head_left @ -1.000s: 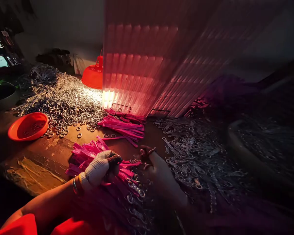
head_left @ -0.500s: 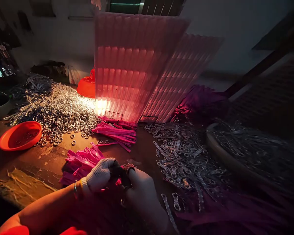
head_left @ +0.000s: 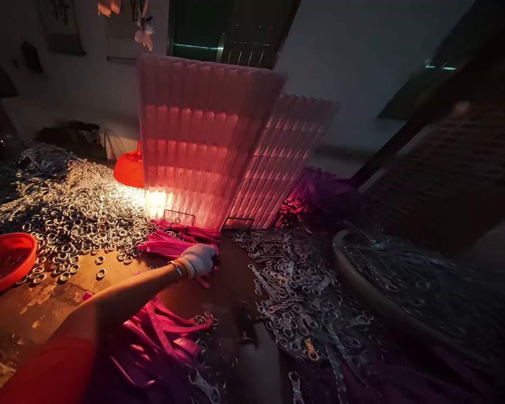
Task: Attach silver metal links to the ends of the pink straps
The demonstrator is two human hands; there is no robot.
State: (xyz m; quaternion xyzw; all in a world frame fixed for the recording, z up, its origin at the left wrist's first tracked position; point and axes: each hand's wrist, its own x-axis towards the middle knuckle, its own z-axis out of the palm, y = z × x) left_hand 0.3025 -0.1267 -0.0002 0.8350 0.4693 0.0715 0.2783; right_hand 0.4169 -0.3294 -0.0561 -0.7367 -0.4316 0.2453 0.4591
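My left hand [head_left: 198, 261], in a white dotted glove, reaches forward to the pink strips [head_left: 170, 242] at the foot of the clear ribbed panels. Its fingers curl downward, and their tips are hidden in shadow. Low in the middle, my right hand [head_left: 256, 353] is dark and blurred, near a dark tool-like object [head_left: 246, 324]; its grip is unclear. Closer to me lie more pink strips [head_left: 164, 331], some with metal rings at their ends. Right of my right hand, metal pieces with rings [head_left: 294, 286] cover the table [head_left: 231, 269].
A heap of metal rings [head_left: 96, 213] lies at left under a red lamp [head_left: 129, 168], beside a red bowl [head_left: 10, 264]. Ribbed panels [head_left: 202, 146] stand at the back. A large basin [head_left: 353, 275] of metal pieces sits at right.
My left hand has left my right hand and moved forward to the back pink strips. My right hand is lower and darker. The view has shifted right, and more pink strips show near me.
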